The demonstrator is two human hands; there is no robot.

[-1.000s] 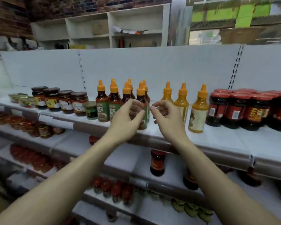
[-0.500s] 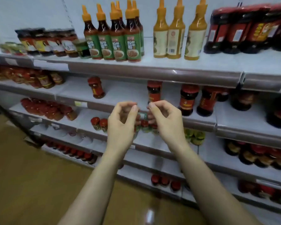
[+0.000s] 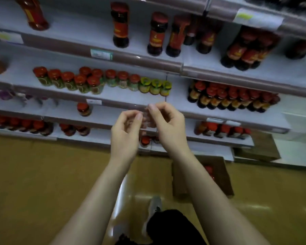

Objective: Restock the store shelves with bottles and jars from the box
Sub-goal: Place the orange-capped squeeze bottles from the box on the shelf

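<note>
My gaze has dropped from the top shelf of sauce bottles to the lower shelves (image 3: 134,101), bringing the floor, my shoe (image 3: 154,206) and the box (image 3: 221,174) into view.

Box (image 3: 219,172) contents partly hidden behind right forearm (image 3: 207,191).

Both bare forearms reach forward from the near edge and converge toward the middle. The left hand (image 3: 126,134) and right hand (image 3: 168,128) are raised side by side, backs toward the camera, fingers curled inward, thumb and fingertips nearly meeting between them. Whether they pinch anything is blurred.
</note>
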